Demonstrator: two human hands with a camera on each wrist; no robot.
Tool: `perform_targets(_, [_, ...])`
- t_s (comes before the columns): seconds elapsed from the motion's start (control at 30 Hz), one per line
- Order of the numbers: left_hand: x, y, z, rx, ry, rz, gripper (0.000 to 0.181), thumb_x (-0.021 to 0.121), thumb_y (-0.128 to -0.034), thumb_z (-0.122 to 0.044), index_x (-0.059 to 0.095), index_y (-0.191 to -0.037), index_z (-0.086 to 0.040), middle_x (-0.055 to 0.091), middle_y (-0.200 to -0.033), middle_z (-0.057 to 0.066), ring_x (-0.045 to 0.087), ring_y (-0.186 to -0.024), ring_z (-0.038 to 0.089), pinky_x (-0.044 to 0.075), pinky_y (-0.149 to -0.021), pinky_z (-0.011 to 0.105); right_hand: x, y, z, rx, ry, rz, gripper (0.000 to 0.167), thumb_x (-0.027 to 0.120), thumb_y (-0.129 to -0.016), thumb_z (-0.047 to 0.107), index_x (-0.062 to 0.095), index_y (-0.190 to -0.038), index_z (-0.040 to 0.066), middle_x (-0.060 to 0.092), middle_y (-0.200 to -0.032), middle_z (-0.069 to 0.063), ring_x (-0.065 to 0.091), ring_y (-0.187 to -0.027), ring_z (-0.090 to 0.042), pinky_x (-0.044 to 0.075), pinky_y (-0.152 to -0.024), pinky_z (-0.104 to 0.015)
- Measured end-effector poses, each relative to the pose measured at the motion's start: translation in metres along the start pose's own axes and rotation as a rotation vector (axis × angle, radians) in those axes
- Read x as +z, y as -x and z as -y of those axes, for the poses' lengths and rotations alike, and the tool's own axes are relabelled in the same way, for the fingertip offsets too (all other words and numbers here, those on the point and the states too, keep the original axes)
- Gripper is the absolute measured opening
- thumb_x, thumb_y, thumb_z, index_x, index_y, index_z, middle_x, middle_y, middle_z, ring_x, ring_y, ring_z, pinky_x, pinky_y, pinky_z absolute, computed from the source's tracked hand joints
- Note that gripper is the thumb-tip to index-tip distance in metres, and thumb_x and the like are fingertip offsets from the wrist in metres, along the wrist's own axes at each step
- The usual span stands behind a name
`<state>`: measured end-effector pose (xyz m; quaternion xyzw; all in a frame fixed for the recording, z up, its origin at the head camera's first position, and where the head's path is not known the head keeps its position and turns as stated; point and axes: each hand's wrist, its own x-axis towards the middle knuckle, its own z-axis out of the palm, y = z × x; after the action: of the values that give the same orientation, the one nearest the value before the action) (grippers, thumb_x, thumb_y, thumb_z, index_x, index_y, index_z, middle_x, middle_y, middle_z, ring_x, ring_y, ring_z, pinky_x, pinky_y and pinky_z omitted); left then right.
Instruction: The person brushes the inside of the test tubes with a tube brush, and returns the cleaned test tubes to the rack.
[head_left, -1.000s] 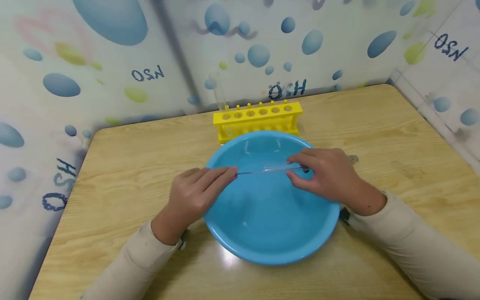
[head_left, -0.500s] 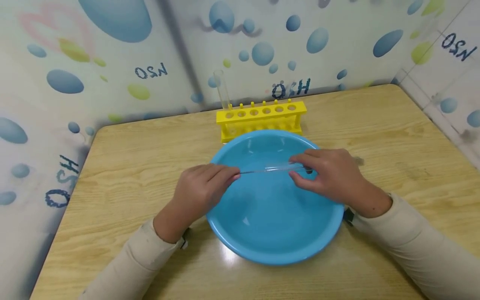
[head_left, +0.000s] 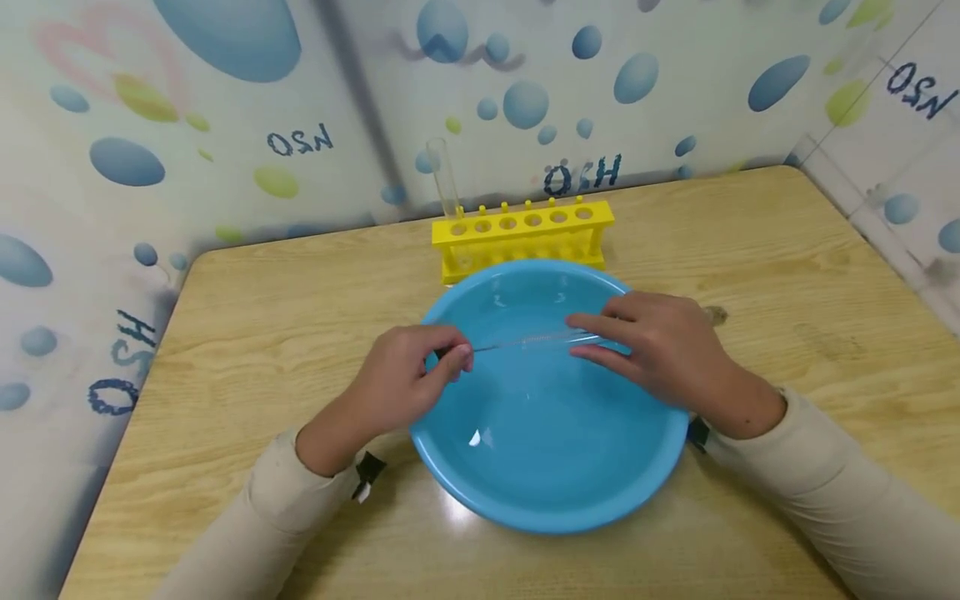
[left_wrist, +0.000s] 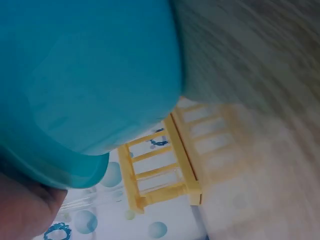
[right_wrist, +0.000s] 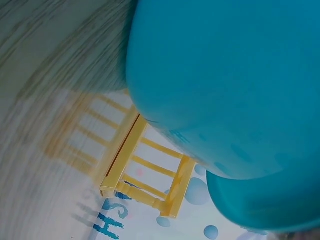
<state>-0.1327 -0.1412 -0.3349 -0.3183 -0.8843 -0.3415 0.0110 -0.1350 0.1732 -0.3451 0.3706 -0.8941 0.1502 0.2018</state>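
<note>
Over the blue basin [head_left: 540, 467], my left hand [head_left: 401, 375] pinches the thin twisted wire of what looks like a test tube brush [head_left: 491, 346]. A small dark bit shows by its curled fingers. My right hand [head_left: 663, 346] holds a clear test tube [head_left: 585, 337] between thumb and fingers, nearly level. The wire runs towards the tube; how far it reaches inside is hard to tell, and no bristles show clearly. In the left wrist view, part of the left hand [left_wrist: 22, 207] appears beside the basin's rim [left_wrist: 82, 175].
Behind the basin stands a yellow test tube rack [head_left: 525, 225], with another clear test tube [head_left: 444, 179] upright in its leftmost hole. The wooden table [head_left: 285, 308] meets a patterned wall [head_left: 330, 75] at the back. A small dark mark [head_left: 716, 315] lies right of the right hand.
My left hand has turned and drawn back slightly, so its thumb now shows. The dark end seen earlier by the right fingers is out of sight. The right hand shifts little.
</note>
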Motion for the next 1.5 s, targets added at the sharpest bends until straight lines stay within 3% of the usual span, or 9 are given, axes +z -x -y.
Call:
perform_targets(0.13, [-0.0023,0.0011,-0.0012,0.006,-0.022,0.1,0.023,0.057,-0.1021,-0.019,0.068,-0.081,-0.017,0.057,-0.066,-0.01,0.048,-0.06,0.006,0.045,-0.06,0.025,0.0002,-0.0006,0.0004,0.009,-0.017,0.031,0.06,0.041,-0.098,0.063,0.074,-0.118,0.018,0.07,-0.082,-0.002,0.061,-0.064,-0.013,0.045,-0.053,-0.022])
perform_targets(0.27, [-0.0015,0.0022,-0.0024,0.111,-0.2,0.132,0.02,0.06,-0.1006,-0.021,0.07,-0.083,-0.017,0.06,-0.068,-0.012,0.049,-0.063,0.003,0.045,-0.066,0.026,-0.0002,-0.0016,0.0003,0.022,-0.027,0.079,0.041,0.072,-0.09,0.045,0.074,-0.118,0.015,0.072,-0.082,-0.002,0.061,-0.061,-0.012,0.044,-0.052,-0.02])
perform_targets(0.4, [-0.0022,0.0047,-0.007,0.18,-0.353,0.123,0.015,0.066,-0.0971,-0.021,0.07,-0.085,-0.015,0.061,-0.068,-0.011,0.049,-0.062,0.005,0.043,-0.066,0.027,-0.0008,-0.0031,0.0006,0.026,-0.018,0.119,0.04,0.08,-0.084,0.035,0.073,-0.118,0.015,0.068,-0.077,0.001,0.052,-0.055,-0.007,0.037,-0.05,-0.019])
perform_targets(0.77, [-0.0075,0.0078,-0.0074,0.631,-0.722,-0.205,0.035,0.088,-0.0751,-0.022,0.073,-0.102,-0.005,0.074,-0.087,0.004,0.067,-0.073,0.017,0.053,-0.065,0.027,-0.0007,-0.0024,0.0005,0.045,-0.081,0.105,0.039,0.081,-0.083,0.031,0.073,-0.118,0.015,0.068,-0.078,0.003,0.052,-0.057,-0.003,0.038,-0.05,-0.017])
perform_targets(0.87, [-0.0088,0.0082,-0.0055,0.684,-0.745,-0.23,0.037,0.089,-0.0734,-0.02,0.074,-0.104,-0.005,0.076,-0.09,0.004,0.068,-0.076,0.018,0.055,-0.068,0.028,0.0001,-0.0017,0.0008,0.033,-0.101,0.096,0.039,0.081,-0.083,0.029,0.073,-0.118,0.016,0.068,-0.077,0.004,0.05,-0.056,-0.002,0.037,-0.049,-0.016])
perform_targets(1.03, [-0.0069,0.0045,-0.0022,0.541,-0.539,-0.21,0.018,0.083,-0.0806,-0.015,0.076,-0.094,-0.006,0.075,-0.084,0.003,0.068,-0.074,0.018,0.051,-0.067,0.03,0.0008,-0.0013,0.0017,0.014,-0.091,0.068,0.038,0.079,-0.085,0.037,0.074,-0.118,0.018,0.07,-0.079,0.002,0.055,-0.059,-0.005,0.041,-0.051,-0.017])
perform_targets(1.13, [-0.0032,0.0027,-0.0003,0.352,-0.276,-0.128,0.006,0.074,-0.0888,-0.012,0.074,-0.084,-0.009,0.069,-0.072,-0.002,0.061,-0.067,0.011,0.044,-0.068,0.031,0.0006,-0.0016,0.0016,-0.014,-0.061,0.038,0.044,0.062,-0.094,0.053,0.075,-0.118,0.019,0.069,-0.079,0.001,0.056,-0.061,-0.008,0.044,-0.053,-0.019])
perform_targets(1.33, [-0.0021,0.0007,-0.0051,-0.021,0.22,0.085,0.034,0.053,-0.1038,-0.013,0.064,-0.072,-0.007,0.048,-0.057,-0.008,0.045,-0.056,0.009,0.04,-0.061,0.026,0.0024,0.0002,0.003,-0.042,-0.002,-0.026,0.067,0.028,-0.1,0.063,0.076,-0.116,0.018,0.068,-0.079,-0.002,0.057,-0.063,-0.013,0.046,-0.053,-0.023])
perform_targets(1.5, [-0.0031,0.0006,-0.0064,-0.024,0.161,0.117,0.032,0.052,-0.1045,-0.016,0.065,-0.076,-0.009,0.052,-0.061,-0.005,0.047,-0.062,0.009,0.038,-0.07,0.029,0.0012,-0.0003,0.0029,-0.025,-0.001,-0.001,0.068,0.028,-0.099,0.063,0.075,-0.118,0.017,0.07,-0.081,-0.002,0.061,-0.065,-0.014,0.048,-0.054,-0.024])
